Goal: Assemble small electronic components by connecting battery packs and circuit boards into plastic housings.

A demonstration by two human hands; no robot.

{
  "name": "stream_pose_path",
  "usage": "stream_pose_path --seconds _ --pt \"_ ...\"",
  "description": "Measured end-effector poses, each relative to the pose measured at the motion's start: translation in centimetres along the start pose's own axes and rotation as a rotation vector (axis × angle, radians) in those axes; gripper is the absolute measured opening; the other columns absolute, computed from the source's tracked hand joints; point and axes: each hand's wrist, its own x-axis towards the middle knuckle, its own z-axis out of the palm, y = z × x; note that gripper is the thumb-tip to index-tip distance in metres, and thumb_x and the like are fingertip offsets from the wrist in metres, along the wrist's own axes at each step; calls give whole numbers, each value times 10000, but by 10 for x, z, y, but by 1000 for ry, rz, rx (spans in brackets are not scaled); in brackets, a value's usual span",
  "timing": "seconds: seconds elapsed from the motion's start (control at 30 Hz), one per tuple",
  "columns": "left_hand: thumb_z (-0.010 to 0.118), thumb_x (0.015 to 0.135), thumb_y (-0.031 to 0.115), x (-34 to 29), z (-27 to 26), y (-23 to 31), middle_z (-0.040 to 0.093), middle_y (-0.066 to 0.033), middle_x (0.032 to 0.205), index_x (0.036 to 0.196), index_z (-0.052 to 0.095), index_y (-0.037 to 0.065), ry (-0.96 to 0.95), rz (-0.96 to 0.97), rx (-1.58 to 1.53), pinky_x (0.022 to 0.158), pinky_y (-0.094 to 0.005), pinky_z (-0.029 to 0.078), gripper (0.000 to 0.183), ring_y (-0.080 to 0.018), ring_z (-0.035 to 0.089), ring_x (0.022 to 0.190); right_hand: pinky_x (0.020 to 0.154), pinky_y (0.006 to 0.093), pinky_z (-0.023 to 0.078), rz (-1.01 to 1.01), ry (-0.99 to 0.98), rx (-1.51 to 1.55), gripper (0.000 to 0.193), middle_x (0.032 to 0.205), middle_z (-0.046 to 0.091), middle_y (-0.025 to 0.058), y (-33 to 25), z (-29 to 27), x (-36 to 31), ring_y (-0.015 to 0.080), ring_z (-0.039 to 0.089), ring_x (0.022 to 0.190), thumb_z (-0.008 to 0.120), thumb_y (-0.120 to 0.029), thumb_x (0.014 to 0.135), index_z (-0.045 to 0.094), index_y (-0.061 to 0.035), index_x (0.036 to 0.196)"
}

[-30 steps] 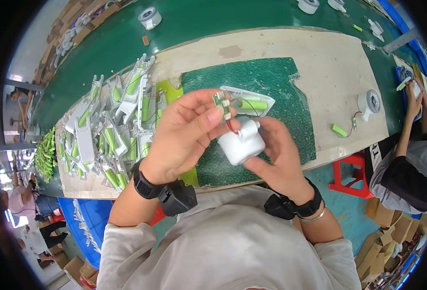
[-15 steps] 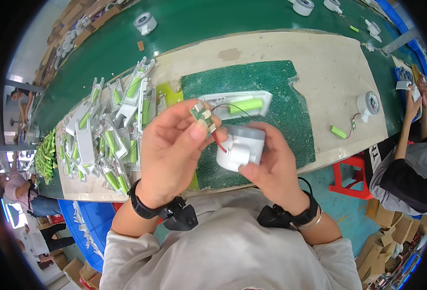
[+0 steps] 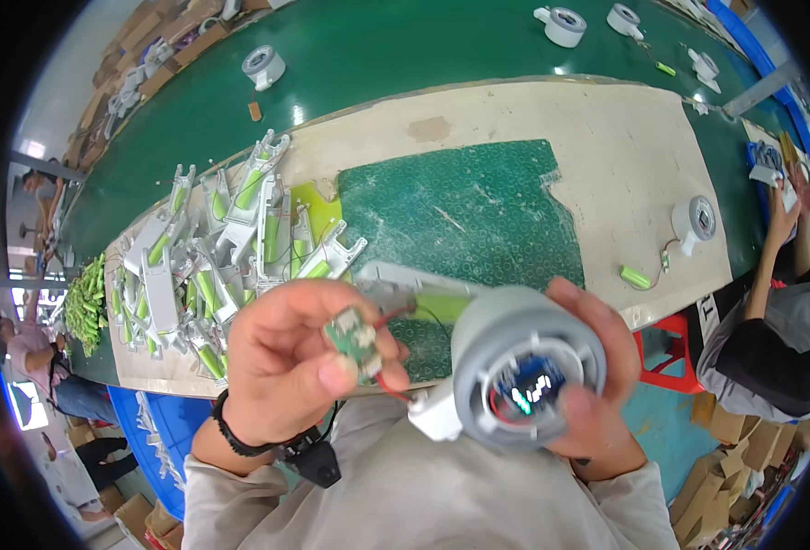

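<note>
Between thumb and fingers my left hand (image 3: 281,353) pinches a small green circuit board (image 3: 354,343) with red and dark wires. My right hand (image 3: 611,371) grips a round white and grey housing (image 3: 478,339) from its right side, partly blurred. The housing's open ring face is turned up toward me, and a lit display (image 3: 529,387) glows inside it. A red wire joins the board to the housing's short white neck (image 3: 435,414). Behind my hands is a white handle shell (image 3: 396,273) with a green battery cell (image 3: 443,306), partly hidden by the housing.
A pile of white handle shells (image 3: 160,289) with green cells lies left, beside a heap of green cells (image 3: 86,302). A green mat (image 3: 460,211) lies ahead. Another round housing (image 3: 694,220) with a wired cell sits right. A co-worker's hands (image 3: 788,197) are at the far right.
The housing has turned so its lit display faces up, and it has come nearer to me. The board has moved lower and left. The handle shell now sits closer, behind my hands.
</note>
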Motion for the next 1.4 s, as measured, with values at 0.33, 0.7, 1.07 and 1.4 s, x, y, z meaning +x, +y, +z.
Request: stream_pose_path --seconds 0.33,0.7,1.07,1.4 --pt "623 724 -51 6 -7 77 574 -287 883 950 509 -182 -483 -75 189 721 -376 494 285 -308 618 788 907 425 396 -526 -183 -302 548 1306 266 231 -54 15 35 394 368 1137 496 -131 802 287 -176 1306" --pt "546 790 -67 96 -35 111 590 -135 947 1063 483 -84 -371 -176 350 767 -290 483 280 -189 591 867 870 422 405 -245 -36 -508 651 1207 416 224 -24 8 152 341 484 1036 689 -252 665 365 -36 1187" --pt "569 808 242 263 -148 126 587 -100 925 1053 508 -48 0 -52 1253 728 -271 461 385 -150 577 837 692 354 450 -35 -47 -940 558 983 524 135 140 19 328 264 541 848 755 -235 602 433 -45 1015" --pt "572 753 402 251 -237 86 552 -60 502 653 613 34 -64 -593 1825 358 -268 416 383 -138 532 417 754 399 443 -67 -171 -1213 560 1018 492 195 202 -14 358 351 522 901 732 -224 628 409 -17 1036"
